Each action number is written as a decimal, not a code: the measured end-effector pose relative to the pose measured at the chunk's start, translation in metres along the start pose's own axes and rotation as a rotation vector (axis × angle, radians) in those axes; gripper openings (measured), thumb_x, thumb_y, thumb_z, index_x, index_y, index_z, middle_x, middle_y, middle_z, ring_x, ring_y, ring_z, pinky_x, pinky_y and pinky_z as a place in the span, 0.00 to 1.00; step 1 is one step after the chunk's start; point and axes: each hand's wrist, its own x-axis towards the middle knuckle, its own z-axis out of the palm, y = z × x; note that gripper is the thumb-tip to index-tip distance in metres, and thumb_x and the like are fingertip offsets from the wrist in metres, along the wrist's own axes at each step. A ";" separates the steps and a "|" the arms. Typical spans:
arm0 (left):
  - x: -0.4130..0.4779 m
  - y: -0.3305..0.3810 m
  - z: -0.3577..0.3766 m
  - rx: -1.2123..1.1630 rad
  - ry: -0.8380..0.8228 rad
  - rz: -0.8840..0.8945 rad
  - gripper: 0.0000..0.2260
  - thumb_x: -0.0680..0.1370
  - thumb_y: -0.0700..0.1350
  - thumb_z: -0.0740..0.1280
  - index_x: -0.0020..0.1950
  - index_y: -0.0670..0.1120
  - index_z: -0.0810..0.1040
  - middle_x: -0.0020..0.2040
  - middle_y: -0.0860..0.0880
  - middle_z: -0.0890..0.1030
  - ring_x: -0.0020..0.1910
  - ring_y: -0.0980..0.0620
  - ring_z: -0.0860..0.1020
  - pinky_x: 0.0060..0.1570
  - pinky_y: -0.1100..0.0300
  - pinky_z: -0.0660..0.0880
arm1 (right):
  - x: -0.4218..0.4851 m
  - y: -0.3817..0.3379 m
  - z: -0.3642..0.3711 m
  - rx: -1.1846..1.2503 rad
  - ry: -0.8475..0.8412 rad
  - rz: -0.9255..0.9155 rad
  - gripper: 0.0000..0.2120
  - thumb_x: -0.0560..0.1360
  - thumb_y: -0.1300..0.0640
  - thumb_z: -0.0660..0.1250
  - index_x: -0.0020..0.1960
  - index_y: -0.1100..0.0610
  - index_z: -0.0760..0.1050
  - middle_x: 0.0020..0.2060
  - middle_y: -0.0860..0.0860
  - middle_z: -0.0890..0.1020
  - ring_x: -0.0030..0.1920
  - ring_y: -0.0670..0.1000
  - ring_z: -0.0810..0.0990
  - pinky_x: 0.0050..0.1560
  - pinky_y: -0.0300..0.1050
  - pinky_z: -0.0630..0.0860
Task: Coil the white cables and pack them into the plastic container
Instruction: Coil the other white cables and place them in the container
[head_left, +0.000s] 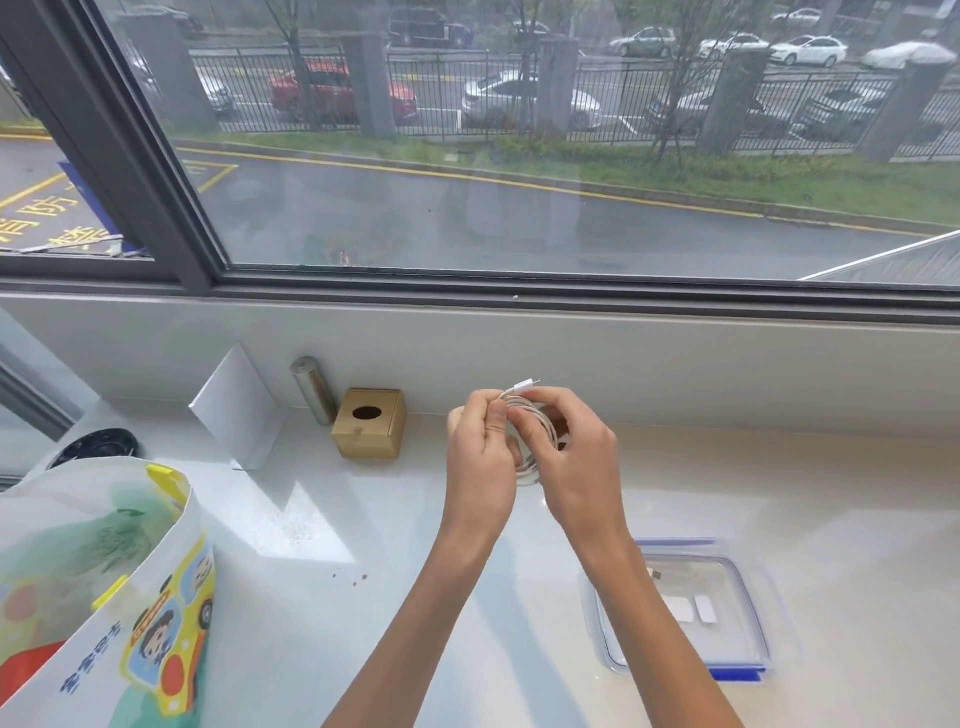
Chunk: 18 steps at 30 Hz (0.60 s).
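You stood at a glossy white counter (405, 551) under a wide window (519, 197). Your left hand (480, 457) and right hand (579, 460) pinched the thin, round-looped white cable (546, 427) above it. The clear, blue-clipped plastic container (748, 603) lay beside your right forearm.

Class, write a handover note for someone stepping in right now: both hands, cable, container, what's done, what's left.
Left hand: pinches the thin white cable at the top of its loops.
Right hand: fingers grip the same loops; both held above the glossy white countertop.
Clear rectangular plastic container with blue clips: open on the countertop, near right, small items inside.
Done: cable mostly coiled, one connector sticking up.
Left: finish the coil, place it in the container.
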 end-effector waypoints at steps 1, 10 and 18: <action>0.000 -0.001 -0.001 -0.019 -0.003 -0.006 0.13 0.85 0.45 0.54 0.53 0.49 0.79 0.52 0.33 0.74 0.32 0.55 0.70 0.37 0.63 0.70 | 0.000 0.000 0.000 -0.006 -0.003 -0.002 0.04 0.77 0.52 0.71 0.52 0.48 0.81 0.40 0.41 0.84 0.42 0.45 0.82 0.42 0.35 0.75; -0.002 0.001 -0.007 0.190 0.035 0.116 0.12 0.85 0.45 0.56 0.53 0.51 0.79 0.50 0.42 0.74 0.49 0.70 0.70 0.49 0.77 0.66 | 0.024 -0.014 -0.015 -0.044 -0.152 -0.002 0.03 0.77 0.52 0.72 0.47 0.46 0.85 0.42 0.42 0.86 0.44 0.45 0.83 0.43 0.44 0.78; 0.006 0.000 -0.009 0.055 0.007 -0.015 0.12 0.85 0.46 0.56 0.53 0.50 0.79 0.54 0.46 0.71 0.40 0.70 0.73 0.51 0.69 0.71 | -0.006 -0.027 -0.013 0.041 -0.038 -0.067 0.06 0.80 0.53 0.66 0.53 0.47 0.81 0.50 0.41 0.83 0.55 0.49 0.82 0.54 0.41 0.77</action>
